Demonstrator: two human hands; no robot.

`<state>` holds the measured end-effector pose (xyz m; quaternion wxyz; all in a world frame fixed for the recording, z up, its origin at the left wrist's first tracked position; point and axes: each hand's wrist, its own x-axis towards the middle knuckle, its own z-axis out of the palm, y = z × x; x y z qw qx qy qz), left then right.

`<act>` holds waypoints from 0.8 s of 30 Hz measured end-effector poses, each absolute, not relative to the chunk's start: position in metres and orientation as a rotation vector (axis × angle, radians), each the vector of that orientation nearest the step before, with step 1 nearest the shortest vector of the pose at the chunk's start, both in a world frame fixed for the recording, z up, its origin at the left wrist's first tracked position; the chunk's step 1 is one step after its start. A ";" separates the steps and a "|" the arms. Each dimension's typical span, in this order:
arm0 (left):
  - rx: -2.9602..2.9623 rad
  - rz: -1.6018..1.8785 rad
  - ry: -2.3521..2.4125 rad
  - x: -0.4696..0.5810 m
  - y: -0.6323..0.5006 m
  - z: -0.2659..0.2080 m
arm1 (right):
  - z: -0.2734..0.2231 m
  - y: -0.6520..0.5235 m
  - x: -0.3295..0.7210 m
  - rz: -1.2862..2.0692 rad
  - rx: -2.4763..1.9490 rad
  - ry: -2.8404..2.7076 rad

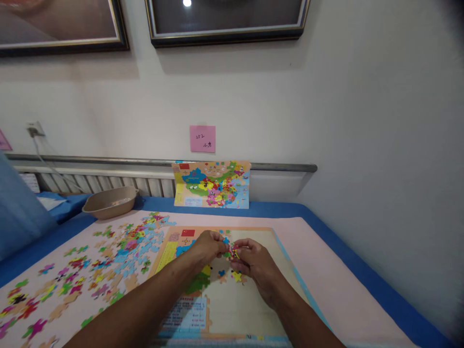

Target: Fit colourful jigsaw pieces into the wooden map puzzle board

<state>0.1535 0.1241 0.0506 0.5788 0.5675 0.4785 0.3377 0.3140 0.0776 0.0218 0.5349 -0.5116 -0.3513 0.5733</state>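
Observation:
Both hands meet over the puzzle board (pixel 250 304), whose left part is filled with joined map pieces and whose right part shows bare cream backing. My left hand (pixel 208 245) pinches a blue-and-green puzzle piece (pixel 226 240) at its fingertips. Close against it, my right hand (pixel 253 258) is closed on a red-and-pink puzzle piece (pixel 232 250). Whether the two pieces are joined cannot be made out. Just below the hands, a yellow puzzle piece (pixel 237 276) and a small blue-and-tan piece (pixel 222 274) lie loose on the backing.
Many loose puzzle pieces (pixel 97 278) spread over the pink cloth on the left. A tan plastic basin (pixel 110 202) stands at the back left. The map reference sheet (pixel 212 184) leans on the wall below a pink note (pixel 202 139). A metal rail (pixel 282 167) runs along the wall.

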 end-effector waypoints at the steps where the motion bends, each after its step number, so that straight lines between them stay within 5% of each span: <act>1: 1.331 0.787 1.119 0.153 0.124 0.051 | 0.022 0.078 0.314 1.366 -1.215 -0.836; 24: 1.356 0.751 1.143 0.150 0.121 0.056 | 0.040 0.064 0.312 1.378 -1.198 -0.853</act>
